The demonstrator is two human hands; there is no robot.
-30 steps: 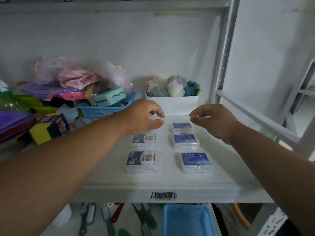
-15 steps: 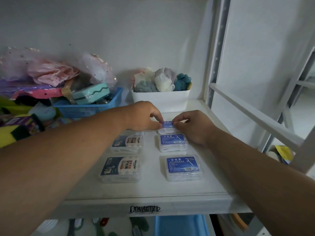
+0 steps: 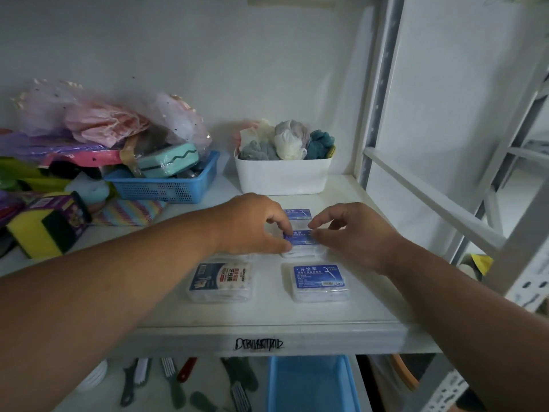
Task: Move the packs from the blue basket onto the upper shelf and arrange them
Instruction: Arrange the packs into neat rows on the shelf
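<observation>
From the head view, the left hand (image 3: 252, 224) and the right hand (image 3: 353, 233) meet over the white upper shelf (image 3: 267, 319), both sets of fingers curled and pinching the middle clear plastic pack with a blue label (image 3: 300, 237) from either side, probably to square it in line with its column. Just beyond the fingers lies a second blue-labelled pack (image 3: 298, 214); nearer the person than the fingers sit a third blue-labelled clear pack (image 3: 319, 282) and, left of it, a clear pack with a white and orange label (image 3: 221, 281), flat and apart in tidy rows. The blue plastic basket (image 3: 312, 385) stands on the level below, well under the hands, its visible part showing no packs.
</observation>
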